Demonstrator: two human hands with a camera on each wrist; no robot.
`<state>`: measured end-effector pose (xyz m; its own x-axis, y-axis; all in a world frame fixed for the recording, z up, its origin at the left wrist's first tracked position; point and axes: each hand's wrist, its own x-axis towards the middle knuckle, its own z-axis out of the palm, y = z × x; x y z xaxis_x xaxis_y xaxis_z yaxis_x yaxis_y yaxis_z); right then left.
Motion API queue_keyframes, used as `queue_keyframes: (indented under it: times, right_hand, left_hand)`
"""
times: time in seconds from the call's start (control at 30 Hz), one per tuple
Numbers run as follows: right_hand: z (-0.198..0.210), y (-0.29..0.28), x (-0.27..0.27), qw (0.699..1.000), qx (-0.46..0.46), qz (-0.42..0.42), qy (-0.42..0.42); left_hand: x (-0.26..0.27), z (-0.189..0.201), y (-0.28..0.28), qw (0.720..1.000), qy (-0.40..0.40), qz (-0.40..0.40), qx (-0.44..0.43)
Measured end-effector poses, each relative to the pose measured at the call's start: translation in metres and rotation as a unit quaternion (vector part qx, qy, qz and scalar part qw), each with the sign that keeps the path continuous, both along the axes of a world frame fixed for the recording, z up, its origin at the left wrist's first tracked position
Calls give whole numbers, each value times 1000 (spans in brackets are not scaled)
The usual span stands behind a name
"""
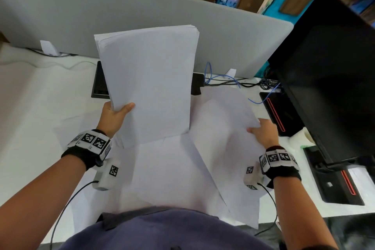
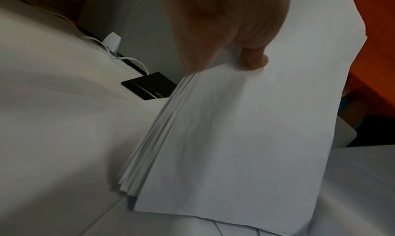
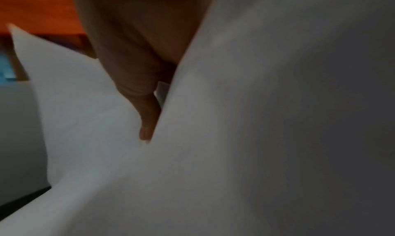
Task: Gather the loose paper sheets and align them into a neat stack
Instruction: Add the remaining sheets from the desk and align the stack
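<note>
Gripping a thick stack of white sheets (image 1: pixel 148 83), the left hand (image 1: pixel 113 116) has its thumb on the near face at the lower left edge, other fingers hidden behind; stack is raised, tilted back, centre of frame. Left wrist view: thumb (image 2: pixel 255 59) presses the top sheet, stack (image 2: pixel 245 130) fans slightly along its left edge, several layers visible. Right hand (image 1: pixel 263 131), right of centre, grasps the far edge of a loose sheet (image 1: pixel 225 119) & lifts it so the paper bows upward; right wrist view shows a finger (image 3: pixel 147 118) tucked between two paper surfaces, w/ thumb hidden. More loose sheets (image 1: pixel 172 172) lie overlapped, askew, on the white counter (image 1: pixel 30 107), lower centre, below both hands. Beyond: grey partition (image 1: pixel 81 16) across upper frame; dark flat device (image 1: pixel 99 83) partly behind the stack; blue cable (image 1: pixel 223 77) & black cables right of it; black monitor (image 1: pixel 328 77) at right edge; black base w/ red strip (image 1: pixel 343 184) lower right.
</note>
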<state>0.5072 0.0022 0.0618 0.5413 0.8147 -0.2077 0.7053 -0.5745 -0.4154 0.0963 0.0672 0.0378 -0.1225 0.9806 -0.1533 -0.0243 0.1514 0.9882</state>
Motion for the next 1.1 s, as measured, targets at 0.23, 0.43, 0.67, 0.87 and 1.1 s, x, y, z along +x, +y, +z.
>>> queue_keyframes:
  times: [0.23,0.43,0.67,0.87,1.1]
  right_hand:
    - [8,11,-9,999,15,25,-12]
    - [-41,-14,-22,996,30,-34,-76]
    - [-56,-23,-27,997,20,-63,-45]
    - [-58,-18,-27,997,-31,-64,-13]
    - [-20,-2,-13,999,31,0,-33]
  left_hand:
    - [-11,8,-6,1000,5,18,7]
    - [-21,6,-13,1000,6,-10,-8]
    - [-24,11,-14,1000,17,-6,-21]
    - [-19,17,-14,1000,19,2,-22]
    - [-19,19,-15,999,12,10,-32]
